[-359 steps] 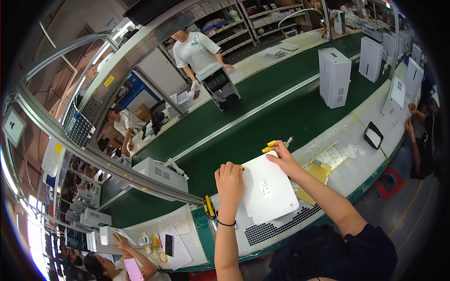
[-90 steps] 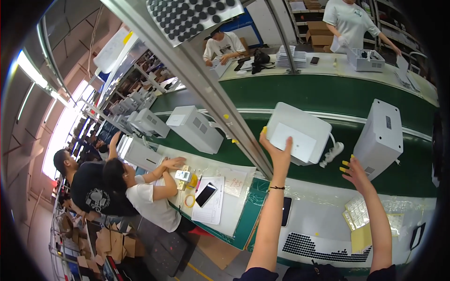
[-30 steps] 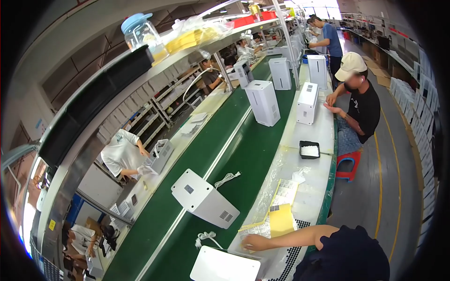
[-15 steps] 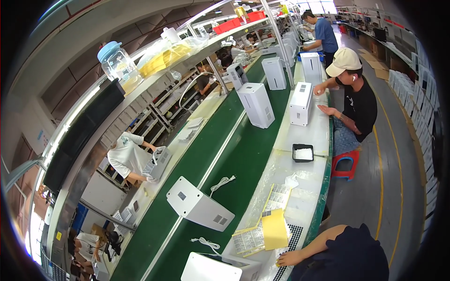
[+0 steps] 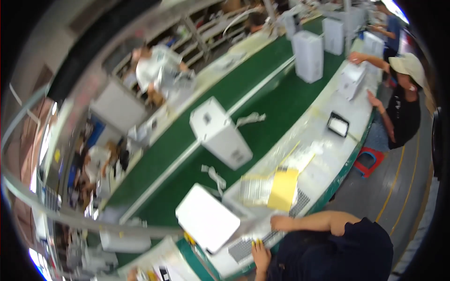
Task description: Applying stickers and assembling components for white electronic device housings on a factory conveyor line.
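The picture is smeared by motion. A white box-shaped unit (image 5: 208,220) lies flat on the bench in front of me. My left hand (image 5: 260,253), with yellow fingertip covers, rests flat on a grey perforated grille panel (image 5: 241,247) just beside that unit. My right forearm lies across the bench edge, and my right hand (image 5: 277,223) sits next to the unit's near corner; blur hides its grip. A yellow sheet (image 5: 283,189) and a clear bag (image 5: 253,191) lie just beyond my right hand.
A second white unit (image 5: 220,133) with a loose cable lies on the green conveyor belt (image 5: 281,100); upright white units (image 5: 308,56) stand farther along. A small black tray (image 5: 338,124) is on the bench. A seated person in a cap (image 5: 403,105) works to the right by a red stool (image 5: 368,161); others work across the belt.
The view has swung back down and left toward my bench. The flat white unit now fills the lower middle, and my left hand has come into sight on the grille.
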A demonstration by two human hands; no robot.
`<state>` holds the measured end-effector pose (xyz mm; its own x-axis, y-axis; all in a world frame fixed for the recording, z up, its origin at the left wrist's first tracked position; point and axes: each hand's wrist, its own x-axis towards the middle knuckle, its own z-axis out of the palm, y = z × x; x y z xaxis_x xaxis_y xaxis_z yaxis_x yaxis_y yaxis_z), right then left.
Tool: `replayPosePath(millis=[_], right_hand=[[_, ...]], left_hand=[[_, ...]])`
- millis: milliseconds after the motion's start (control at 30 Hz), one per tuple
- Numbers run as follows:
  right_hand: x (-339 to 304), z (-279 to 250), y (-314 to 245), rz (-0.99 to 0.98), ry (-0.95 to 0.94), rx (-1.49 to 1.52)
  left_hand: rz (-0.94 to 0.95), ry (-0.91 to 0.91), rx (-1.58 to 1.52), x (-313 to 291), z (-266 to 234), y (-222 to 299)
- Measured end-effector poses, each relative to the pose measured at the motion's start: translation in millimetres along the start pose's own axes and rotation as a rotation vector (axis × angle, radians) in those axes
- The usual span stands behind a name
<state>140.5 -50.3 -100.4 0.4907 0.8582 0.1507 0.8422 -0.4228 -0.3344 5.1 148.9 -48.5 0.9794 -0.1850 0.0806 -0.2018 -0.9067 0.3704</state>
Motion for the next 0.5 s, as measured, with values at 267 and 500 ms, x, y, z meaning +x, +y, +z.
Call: replayPosePath(millis=[267,500], right_hand=[[19,-23,-9,0.089,0.167,-0.076],[31,-28,-18,0.11,-0.031,-0.164]], left_hand=[[-0.163,0.055,0.041,14,4,-5],[-0.159,0.114,0.089,21,-2,-10]])
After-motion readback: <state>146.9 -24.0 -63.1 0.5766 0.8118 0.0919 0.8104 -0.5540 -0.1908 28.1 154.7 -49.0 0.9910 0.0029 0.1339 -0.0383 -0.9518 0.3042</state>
